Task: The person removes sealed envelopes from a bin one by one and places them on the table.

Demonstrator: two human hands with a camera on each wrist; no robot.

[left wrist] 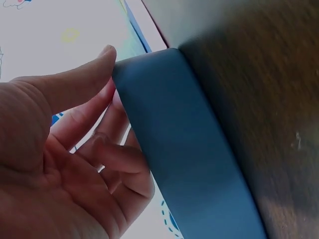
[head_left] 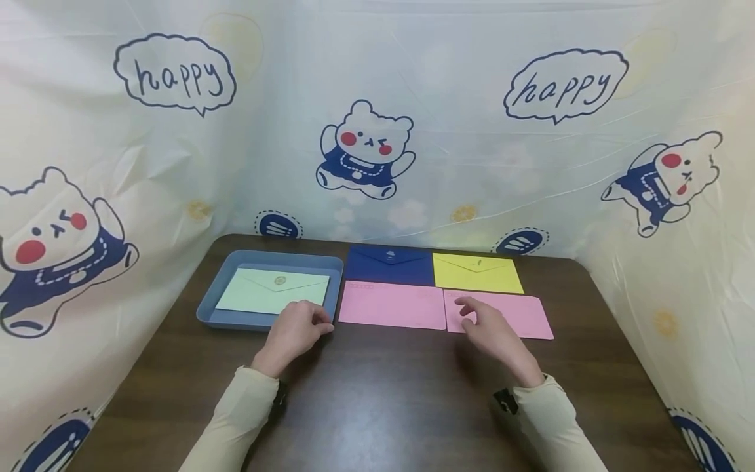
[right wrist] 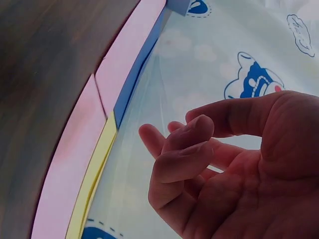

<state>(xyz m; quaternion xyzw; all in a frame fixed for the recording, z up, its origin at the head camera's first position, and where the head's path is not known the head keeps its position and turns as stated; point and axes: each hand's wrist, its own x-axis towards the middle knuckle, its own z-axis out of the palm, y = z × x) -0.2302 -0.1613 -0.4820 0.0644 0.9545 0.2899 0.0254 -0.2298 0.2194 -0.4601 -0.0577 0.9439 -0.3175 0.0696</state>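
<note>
A pale green envelope (head_left: 265,300) with a round seal mark lies inside the blue tray (head_left: 212,288) at the table's left. Over the tray's near right corner, my left hand (head_left: 297,331) has its fingers loosely bent. The left wrist view puts its thumb (left wrist: 94,69) beside the tray's corner, while the tray wall (left wrist: 174,129) partly hides the other fingers; contact is unclear. My right hand (head_left: 492,331) hovers above the right pink envelope (head_left: 525,316), fingers loosely curled around nothing. Beside that one, to the left, lies another pink envelope (head_left: 392,305).
Behind the pink envelopes are a dark blue envelope (head_left: 389,267) and a yellow envelope (head_left: 478,274), side by side. The brown wooden table (head_left: 389,400) extends toward me. A printed curtain (head_left: 460,164) hangs round its back and sides.
</note>
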